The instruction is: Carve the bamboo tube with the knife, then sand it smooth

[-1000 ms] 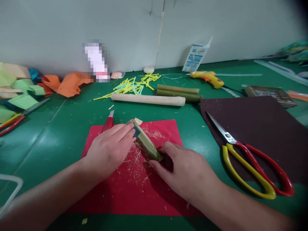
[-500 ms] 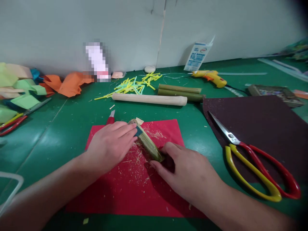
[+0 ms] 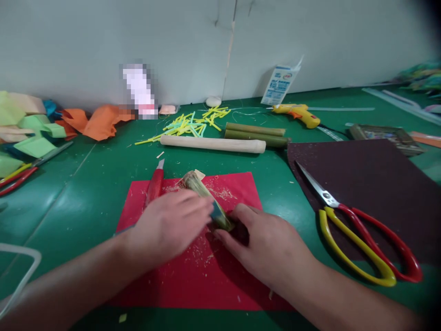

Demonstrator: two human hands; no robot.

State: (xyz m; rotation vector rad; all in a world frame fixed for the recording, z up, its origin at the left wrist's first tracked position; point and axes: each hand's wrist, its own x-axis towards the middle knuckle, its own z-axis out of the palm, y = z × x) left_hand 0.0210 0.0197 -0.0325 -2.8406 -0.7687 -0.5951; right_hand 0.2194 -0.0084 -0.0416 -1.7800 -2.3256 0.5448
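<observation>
A short green bamboo piece (image 3: 203, 193) lies slanted on a red sheet (image 3: 193, 271) strewn with shavings. My right hand (image 3: 265, 248) grips its near end, fingers closed round it. My left hand (image 3: 168, 225), blurred by motion, presses a small blue pad (image 3: 217, 212) against the bamboo near its lower half. A red utility knife (image 3: 155, 183) lies just left of my left hand, at the sheet's upper left edge.
Scissors with red and yellow handles (image 3: 358, 239) rest on a dark sheet (image 3: 375, 184) at right. Behind lie a pale wooden rod (image 3: 213, 144), two green bamboo lengths (image 3: 257, 133), cut straw pieces (image 3: 193, 120), a yellow glue gun (image 3: 298, 112). Coloured paper scraps (image 3: 37, 128) pile at left.
My left hand has slid the blue pad down the bamboo from its far end towards my right hand, uncovering the knife. My right hand has stayed put.
</observation>
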